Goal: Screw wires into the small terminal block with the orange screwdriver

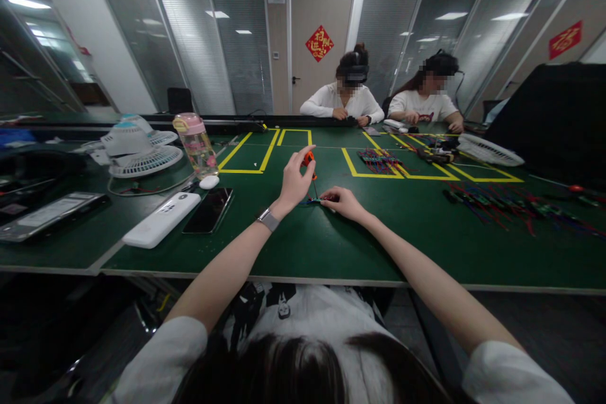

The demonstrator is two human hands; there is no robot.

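Note:
My left hand (pixel 297 178), with a watch on its wrist, is closed around the orange and black handle of a screwdriver (pixel 309 159). The screwdriver stands nearly upright, its thin shaft pointing down at a small green circuit board (pixel 315 200) on the green table. At the right end of that board, the fingertips of my right hand (pixel 344 203) pinch it against the tabletop. Thin wires show beside the board, partly hidden by my hands. Whether the tip touches a screw is too small to tell.
On the left lie a black phone (pixel 208 211), a white power bank (pixel 161 219), a bottle (pixel 196 145) and white fans (pixel 144 160). Wired boards (pixel 502 202) are heaped at the right, others (pixel 381 161) inside yellow tape. Two people sit across the table (pixel 265 259).

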